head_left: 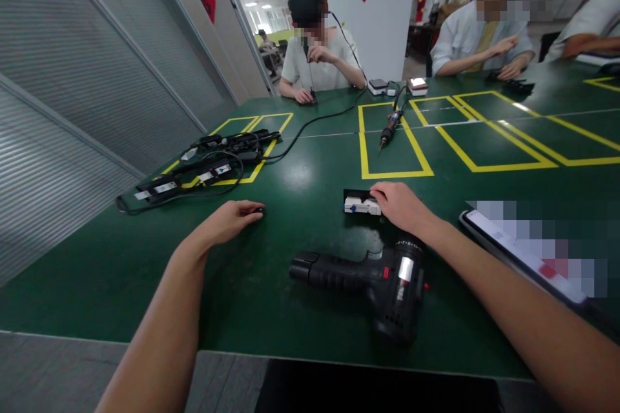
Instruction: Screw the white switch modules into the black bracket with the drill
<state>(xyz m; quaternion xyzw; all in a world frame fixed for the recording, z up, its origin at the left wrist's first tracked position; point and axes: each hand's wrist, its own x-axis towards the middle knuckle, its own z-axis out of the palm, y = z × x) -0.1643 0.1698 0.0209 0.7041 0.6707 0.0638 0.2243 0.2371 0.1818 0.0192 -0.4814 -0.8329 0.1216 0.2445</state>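
Tabletop [252, 310] in the head view is green, and at its middle, just beyond a black pistol-shaped driver [387, 284], is a white block [364, 206] with a blue part, set against a black plate [357, 193]. The right hand [402, 206] has its fingers narrow, pinching the right end of block and plate; whether the pair is lifted or resting cannot be told. Well apart to the left, the left hand [232, 218] has its fingers drawn together on a small dark piece [260, 210], too small to identify.

The step in hand looks like steadying the block on one side while handling the small piece on the other. From this pose, the next move seems to call for a firm right pinch, so the block does not twist, and a careful left one, so the piece is not dropped. The driver lies free of both hands, handle to the left, near the right forearm.

Beyond, a slim screwdriver [391, 128] lies within yellow tape [397, 175]; a phone [504, 239] lies right.
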